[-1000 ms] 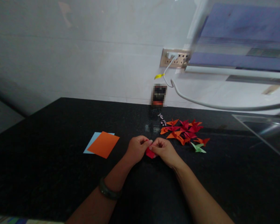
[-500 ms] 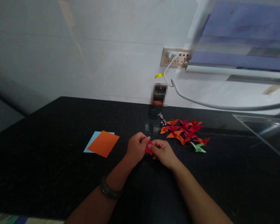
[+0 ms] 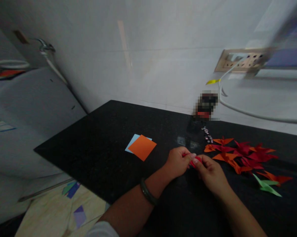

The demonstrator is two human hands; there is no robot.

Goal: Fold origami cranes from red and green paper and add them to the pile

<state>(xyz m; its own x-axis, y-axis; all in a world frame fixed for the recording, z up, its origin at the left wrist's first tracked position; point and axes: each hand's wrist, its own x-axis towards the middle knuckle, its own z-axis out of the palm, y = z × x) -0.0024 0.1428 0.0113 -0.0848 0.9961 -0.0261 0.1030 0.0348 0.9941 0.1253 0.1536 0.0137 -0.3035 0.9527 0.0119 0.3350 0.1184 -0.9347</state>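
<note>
A small piece of folded red paper (image 3: 195, 161) is pinched between my two hands over the black counter. My left hand (image 3: 179, 161) grips its left side with thumb and fingers, a dark bangle on that wrist. My right hand (image 3: 211, 172) pinches the right side, thumb on top. Fingers hide most of the paper, so its folded shape cannot be made out. To the left lie an orange paper square (image 3: 142, 148) and, partly under it, a light blue sheet (image 3: 132, 144). Right of my hands sits a cluster of folded orange and red paper cranes (image 3: 244, 156), with a green one (image 3: 268, 185) in front.
A blurred-out dark object (image 3: 205, 106) leans on the wall, a beaded strap (image 3: 207, 135) beside it. Above are a wall socket (image 3: 242, 61) and white cable (image 3: 252, 114). The black counter (image 3: 89, 154) ends at the left; paper pieces (image 3: 79, 216) lie on the tiled floor below.
The view has swung left, bringing the floor and the left wall into sight. Both hands keep hold of the red paper, with little change in their grip.
</note>
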